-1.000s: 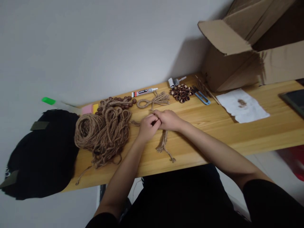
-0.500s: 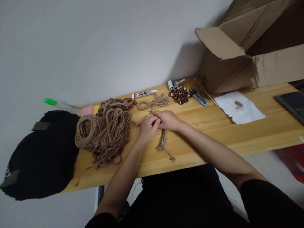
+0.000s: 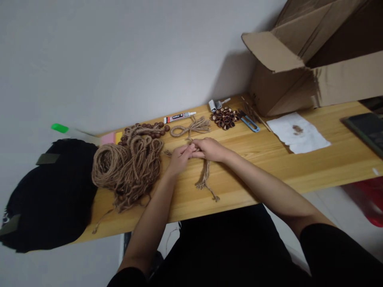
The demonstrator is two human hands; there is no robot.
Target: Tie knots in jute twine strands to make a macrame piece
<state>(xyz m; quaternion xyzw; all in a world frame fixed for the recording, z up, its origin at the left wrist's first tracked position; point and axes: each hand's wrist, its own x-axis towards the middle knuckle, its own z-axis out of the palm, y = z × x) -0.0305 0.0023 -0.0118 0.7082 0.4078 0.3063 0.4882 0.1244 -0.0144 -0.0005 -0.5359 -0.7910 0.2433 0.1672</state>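
Observation:
My left hand (image 3: 178,158) and my right hand (image 3: 210,149) meet at the middle of the wooden table (image 3: 263,167), fingers pinched together on a bundle of jute cords (image 3: 205,175). The cords' loose ends trail toward the table's near edge. A short cord end sticks out left of my left hand. Just beyond my hands lies a finished jute loop with a tassel (image 3: 191,128). A large pile of coiled jute rope (image 3: 127,167) sits to the left of my left hand.
Along the wall stand a glue tube (image 3: 178,116), brown wooden beads (image 3: 149,129), a heap of brown rings (image 3: 224,117), blue snips (image 3: 249,121) and thin sticks. A white tissue (image 3: 297,137), open cardboard box (image 3: 302,71), dark tablet (image 3: 366,129) and black bag (image 3: 48,195) are also here.
My hands have stayed on the cord bundle, the fingers shifting slightly and stretching toward each other. The view has drifted a little.

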